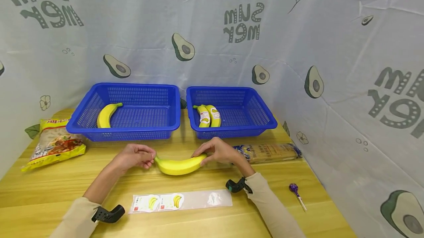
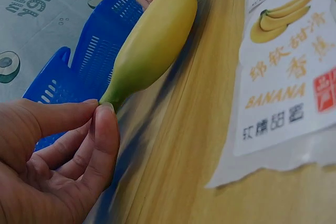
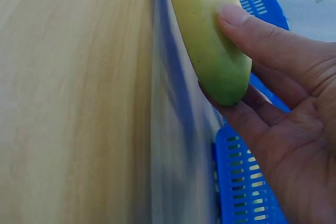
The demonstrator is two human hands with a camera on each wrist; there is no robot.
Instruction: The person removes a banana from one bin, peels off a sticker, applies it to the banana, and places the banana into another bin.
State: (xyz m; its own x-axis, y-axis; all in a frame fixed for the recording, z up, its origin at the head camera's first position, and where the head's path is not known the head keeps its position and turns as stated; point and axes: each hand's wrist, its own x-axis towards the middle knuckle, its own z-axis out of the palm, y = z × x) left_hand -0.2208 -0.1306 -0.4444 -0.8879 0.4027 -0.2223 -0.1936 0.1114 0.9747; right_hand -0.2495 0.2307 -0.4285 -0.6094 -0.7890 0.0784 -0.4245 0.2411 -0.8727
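Observation:
A yellow banana (image 1: 179, 165) lies across the wooden table (image 1: 49, 190) in front of two blue baskets. My left hand (image 1: 136, 156) pinches its stem end (image 2: 107, 100) between thumb and forefinger (image 2: 58, 116). My right hand (image 1: 220, 151) holds the other end, thumb (image 3: 262, 40) on top and fingers (image 3: 265, 129) beneath the greenish tip (image 3: 223, 74). The left basket (image 1: 127, 129) holds one plain banana (image 1: 106, 115). The right basket (image 1: 232, 129) holds two bananas with labels (image 1: 208, 116).
A clear strip of banana stickers (image 1: 180, 201) lies near the table's front edge. A yellow snack bag (image 1: 54, 144) sits at the left, a long noodle packet (image 1: 269, 152) at the right behind my right hand, a purple lollipop (image 1: 296, 191) further right. An avocado-print cloth (image 1: 347, 83) walls the scene.

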